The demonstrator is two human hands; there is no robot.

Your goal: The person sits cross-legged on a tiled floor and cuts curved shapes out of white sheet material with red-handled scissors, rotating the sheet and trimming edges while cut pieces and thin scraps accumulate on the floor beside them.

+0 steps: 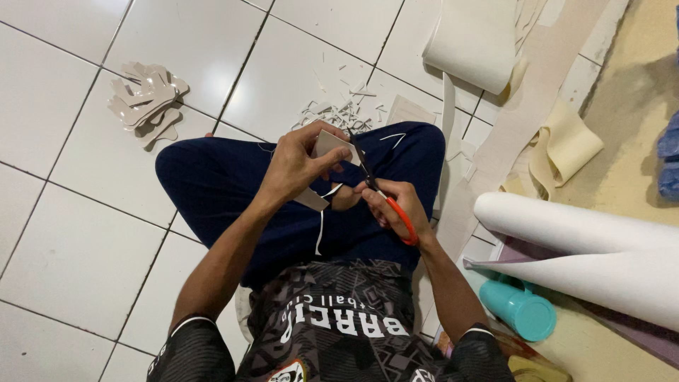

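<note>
Left hand [297,164] pinches a beige cutout piece [329,145]; right hand [390,205] is closed through the red-handled scissors [382,194], blades at the piece, above the person's lap.

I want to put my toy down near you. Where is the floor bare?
Bare white tiles lie on the left, below the pile of cut-out shapes. More bare tiles sit between that pile and the paper scraps. The right side is crowded: white rolls, a teal bottle and cream strips.
</note>
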